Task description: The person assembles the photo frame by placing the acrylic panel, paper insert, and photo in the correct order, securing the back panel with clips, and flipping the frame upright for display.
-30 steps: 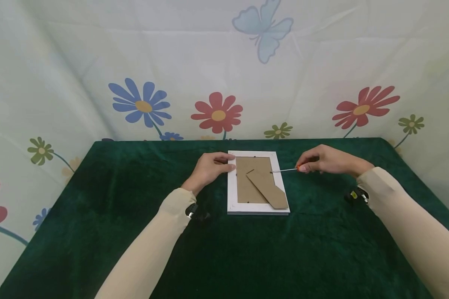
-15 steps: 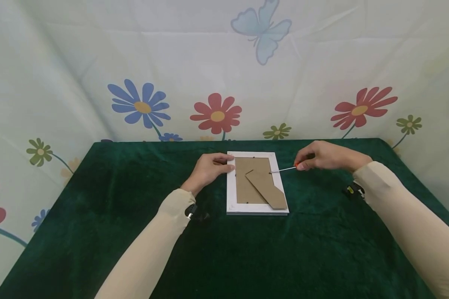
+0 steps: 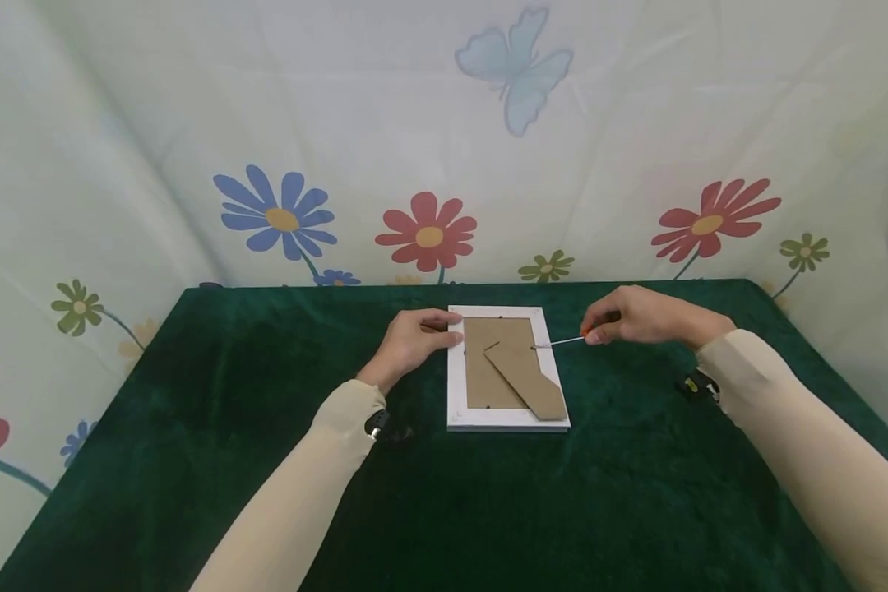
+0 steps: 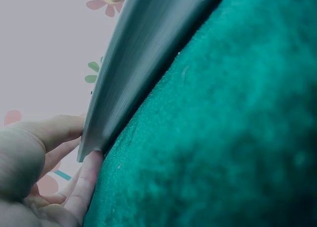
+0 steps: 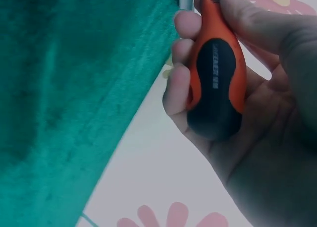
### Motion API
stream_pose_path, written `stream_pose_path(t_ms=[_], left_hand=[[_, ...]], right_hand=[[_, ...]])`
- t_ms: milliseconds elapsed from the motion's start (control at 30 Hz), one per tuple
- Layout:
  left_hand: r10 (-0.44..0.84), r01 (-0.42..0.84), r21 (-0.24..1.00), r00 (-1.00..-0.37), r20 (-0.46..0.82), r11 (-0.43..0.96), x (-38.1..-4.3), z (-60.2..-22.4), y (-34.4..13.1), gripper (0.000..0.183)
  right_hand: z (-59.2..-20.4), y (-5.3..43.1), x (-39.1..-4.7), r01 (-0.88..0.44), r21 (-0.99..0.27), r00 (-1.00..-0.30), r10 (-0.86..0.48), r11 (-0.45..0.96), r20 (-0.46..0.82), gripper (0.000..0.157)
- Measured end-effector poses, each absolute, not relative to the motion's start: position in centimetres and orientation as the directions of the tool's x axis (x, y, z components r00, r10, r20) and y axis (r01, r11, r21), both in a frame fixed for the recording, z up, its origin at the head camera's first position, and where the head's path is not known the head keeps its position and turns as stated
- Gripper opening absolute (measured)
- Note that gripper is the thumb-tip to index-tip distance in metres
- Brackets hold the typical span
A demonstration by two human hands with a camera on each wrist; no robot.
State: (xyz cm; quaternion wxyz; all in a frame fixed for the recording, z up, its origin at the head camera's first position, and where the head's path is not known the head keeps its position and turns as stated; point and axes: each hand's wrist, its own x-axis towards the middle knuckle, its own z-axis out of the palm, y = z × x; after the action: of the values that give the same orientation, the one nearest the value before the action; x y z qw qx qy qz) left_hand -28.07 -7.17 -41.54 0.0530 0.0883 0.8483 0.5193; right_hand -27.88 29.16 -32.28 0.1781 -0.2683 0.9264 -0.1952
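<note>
- At mid-picture, the photo frame point(image 3: 456, 386) lies back-up on green cloth point(image 3: 414, 510); the left hand point(image 3: 407, 345) pinches its left edge;
- Right of centre, the right hand point(image 3: 629, 316) is clamped round a screwdriver point(image 5: 216, 83), its tip at a dark tab point(image 3: 533, 348); contact is too small to tell;
- Little has shifted this last second; work there seems unfinished.

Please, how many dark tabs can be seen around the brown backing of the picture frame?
4 in the head view: top tab, left tab, bottom tab, and right tab at the tip of the screwdriver. The easel stand may hide others.
</note>
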Motion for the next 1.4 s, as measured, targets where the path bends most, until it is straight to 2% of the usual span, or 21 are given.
stream_pose_path(t_ms=[200,600,900,1067,1400], left_hand=[[0.208,0.098,0.891,-0.978,0.004,0.444,-27.9,-41.7,-7.1,0.036],[0.201,0.095,0.892,-0.980,0.005,0.442,-28.1,-41.6,-7.3,0.035],[0.198,0.098,0.890,-0.980,0.009,0.446,-27.9,-41.6,-7.3,0.035],[0.197,0.096,0.889,-0.980,0.007,0.447,-27.9,-41.6,-7.2,0.036],[0.203,0.091,0.890,-0.979,-0.002,0.447,-28.0,-41.6,-7.2,0.035]], right_hand=[[-33.5,30.0,-27.5,-0.353,-0.516,-0.821,-0.522,0.780,-0.228,0.023],[-34.9,29.3,-28.3,-0.297,-0.657,-0.883,-0.462,0.693,-0.087,0.032],[-35.7,27.1,-29.5,-0.279,-0.663,-0.916,-0.400,0.695,-0.035,0.037],[-36.3,26.4,-29.8,-0.268,-0.683,-0.927,-0.376,0.679,-0.010,0.035],[-37.9,26.6,-29.9,-0.209,-0.712,-0.945,-0.326,0.670,-0.030,0.036]])
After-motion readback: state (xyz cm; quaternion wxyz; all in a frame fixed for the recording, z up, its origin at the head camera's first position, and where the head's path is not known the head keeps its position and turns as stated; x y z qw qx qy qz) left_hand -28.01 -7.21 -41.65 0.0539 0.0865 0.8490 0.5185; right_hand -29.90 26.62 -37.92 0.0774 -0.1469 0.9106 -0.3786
